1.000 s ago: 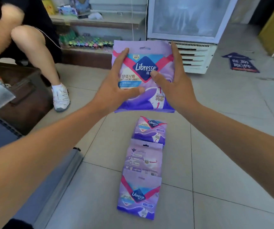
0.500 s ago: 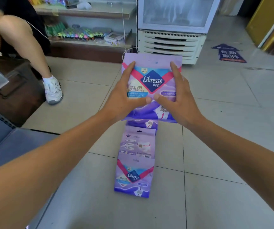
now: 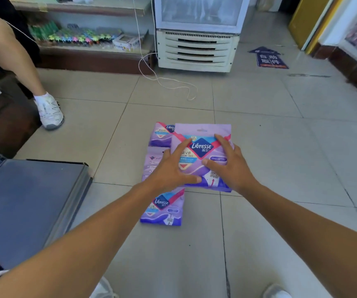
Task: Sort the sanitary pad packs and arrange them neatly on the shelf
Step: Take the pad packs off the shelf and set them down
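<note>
Head view, held pack: a purple Libresse pack (image 3: 202, 155) is gripped by both hands, low over the tiled floor (image 3: 281, 147), front face up and label upright toward the wearer.
Left hand: the left hand (image 3: 171, 171) holds the pack's left side, fingers spread up the front and thumb laid across its lower face.
Right hand: the right hand (image 3: 230, 166) mirrors it on the right side, thumb pointing inward across the front.
Why held so: a two-sided hold likely keeps the soft pack flat and square, just right of the floor row.
Floor row: three packs lie in a line away from the wearer: a far pack (image 3: 161, 135), a middle pack (image 3: 154, 164) lying back side up, and a near pack (image 3: 162, 209) front up.
Materials: the packs are glossy plastic film, pillowy rectangles with a flat header and hang slot; the floor is smooth pale tile with dark grout.
Shelf: a grey metal shelf (image 3: 29, 201) sits to the left, matte and flat, with no packs on it yet.
</note>
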The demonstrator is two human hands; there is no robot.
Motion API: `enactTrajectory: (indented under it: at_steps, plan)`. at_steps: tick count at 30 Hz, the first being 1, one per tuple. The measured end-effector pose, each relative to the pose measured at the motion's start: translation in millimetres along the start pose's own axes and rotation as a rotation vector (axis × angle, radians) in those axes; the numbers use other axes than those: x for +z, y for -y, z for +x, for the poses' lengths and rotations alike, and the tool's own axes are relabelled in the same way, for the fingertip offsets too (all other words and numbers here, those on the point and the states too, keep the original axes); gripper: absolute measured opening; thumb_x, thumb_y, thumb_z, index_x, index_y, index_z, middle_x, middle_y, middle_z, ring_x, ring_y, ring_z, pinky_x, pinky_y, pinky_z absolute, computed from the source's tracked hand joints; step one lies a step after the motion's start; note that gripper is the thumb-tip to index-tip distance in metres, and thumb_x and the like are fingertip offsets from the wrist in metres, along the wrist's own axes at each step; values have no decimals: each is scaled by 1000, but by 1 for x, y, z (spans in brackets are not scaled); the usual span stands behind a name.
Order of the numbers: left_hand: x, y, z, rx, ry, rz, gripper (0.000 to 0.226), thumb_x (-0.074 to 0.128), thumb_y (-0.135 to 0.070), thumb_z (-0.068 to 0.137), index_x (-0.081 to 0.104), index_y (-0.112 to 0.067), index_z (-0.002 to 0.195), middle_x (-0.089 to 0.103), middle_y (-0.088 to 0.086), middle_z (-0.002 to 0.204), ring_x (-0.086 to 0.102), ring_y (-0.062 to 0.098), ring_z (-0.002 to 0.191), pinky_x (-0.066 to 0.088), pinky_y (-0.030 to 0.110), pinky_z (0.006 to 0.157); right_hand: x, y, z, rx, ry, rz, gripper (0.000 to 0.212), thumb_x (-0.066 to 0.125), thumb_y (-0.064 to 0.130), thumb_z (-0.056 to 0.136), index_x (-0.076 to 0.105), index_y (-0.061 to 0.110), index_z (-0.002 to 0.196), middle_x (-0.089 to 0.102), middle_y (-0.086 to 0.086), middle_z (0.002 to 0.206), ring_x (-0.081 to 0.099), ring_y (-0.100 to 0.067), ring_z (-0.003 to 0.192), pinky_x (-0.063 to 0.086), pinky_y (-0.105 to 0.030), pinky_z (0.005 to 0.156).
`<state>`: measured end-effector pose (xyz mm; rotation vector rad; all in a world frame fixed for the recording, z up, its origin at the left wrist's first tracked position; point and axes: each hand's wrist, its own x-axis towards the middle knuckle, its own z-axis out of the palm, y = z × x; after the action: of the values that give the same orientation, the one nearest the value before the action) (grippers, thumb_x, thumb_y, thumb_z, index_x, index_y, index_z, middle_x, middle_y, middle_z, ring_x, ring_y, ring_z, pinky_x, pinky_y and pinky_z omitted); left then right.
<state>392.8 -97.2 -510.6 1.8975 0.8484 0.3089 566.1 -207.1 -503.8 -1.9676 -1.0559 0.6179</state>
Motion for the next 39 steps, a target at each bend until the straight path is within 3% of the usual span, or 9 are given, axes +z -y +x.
enactTrajectory:
  at_steps: [2,6,10,13,18,25,30,35,39]
  plan:
    - [21,7,-1,-33,72,80,117,91,-40,60,13,-53,146,27,1,144,47,14,122,56,32,90,-2,-19,-8,51,9,-47,72,70,46,85,30,47,144,34,-3,142,56,-17,116,59,-32,82]
    - [62,23,7,-75,210,271,129,91,-31,62,-2,-48,150,-3,-2,154,28,20,139,49,32,99,5,-62,-14,122,51,-165,67,62,49,89,29,42,147,31,-8,145,51,-12,109,54,-28,87]
    - [100,54,15,-72,179,379,123,88,-30,67,-1,-48,150,-24,-11,152,18,24,147,44,35,107,20,-108,-15,194,74,-172,65,59,50,91,29,41,148,28,-10,147,53,-19,119,54,-35,95]
    - [126,76,17,-32,120,408,117,86,-29,69,3,-54,147,-28,-4,155,8,24,149,39,34,111,32,-139,-17,186,81,-163,66,62,52,88,32,44,146,17,-9,154,50,-24,127,50,-40,102]
    - [163,109,25,-27,67,471,118,81,-35,74,-14,-62,138,-39,-4,152,-4,29,151,38,41,112,51,-178,-18,158,71,-155,71,72,47,81,35,49,142,-1,-9,160,28,-26,143,32,-39,116]
    - [183,137,34,-110,169,579,108,75,-35,82,-9,-54,147,-38,-3,152,3,30,149,40,42,110,75,-218,-12,276,166,-246,71,66,53,85,32,43,147,10,-11,156,31,-27,138,32,-39,115]
    - [187,141,32,-184,238,643,101,67,-24,91,-11,-45,151,-35,0,156,-5,31,150,38,40,112,87,-226,-12,375,300,-339,66,56,53,91,29,39,149,25,-11,147,45,-27,124,42,-35,107]
    - [183,133,32,-212,313,731,104,66,-20,91,-16,-42,150,-36,6,155,-5,36,149,40,41,109,86,-216,-13,378,304,-442,67,54,56,91,24,44,150,14,-10,154,38,-31,129,41,-36,107]
    - [174,108,33,-205,420,857,104,68,-33,88,-13,-33,154,-32,14,157,-11,42,148,27,50,116,75,-190,-15,344,320,-574,67,53,55,91,22,45,149,9,-6,157,25,-28,139,41,-38,106]
